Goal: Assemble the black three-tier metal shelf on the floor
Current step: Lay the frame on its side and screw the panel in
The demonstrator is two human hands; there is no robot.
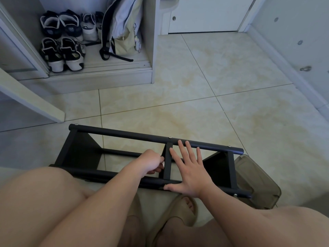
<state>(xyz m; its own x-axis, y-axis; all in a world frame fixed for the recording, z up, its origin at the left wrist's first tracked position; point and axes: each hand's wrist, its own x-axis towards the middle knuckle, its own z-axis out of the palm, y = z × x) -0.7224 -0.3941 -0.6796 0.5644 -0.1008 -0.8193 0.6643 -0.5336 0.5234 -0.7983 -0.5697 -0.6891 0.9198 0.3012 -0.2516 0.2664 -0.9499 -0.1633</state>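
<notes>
Fitting shelf [124, 133] crossbar [168, 161], prob: L hand [151, 162] curled at it, grip unclear; R hand [190, 173] flat alongside. Next: tighten joint.

Place: a lived-in room of a home, seen from above by a person sitting low.
Floor [204, 82]: glossy beige tiles with marbled streaks and thin dark grout lines.
Cabinet [99, 75]: pale built-in unit at upper left, standing open, its door panel [32, 97] swung out.
Shoes [61, 54]: several black-and-white pairs in two rows on the cabinet's bottom shelf.
Backpack [122, 27]: pale green and grey, leaning upright beside the shoes in the same compartment.
Door [206, 15]: white, closed, at the top edge past the cabinet.
Wall [293, 24]: pale and scuffed, along the right side.
Sandal [185, 211]: beige slide on the person's bare foot.
</notes>
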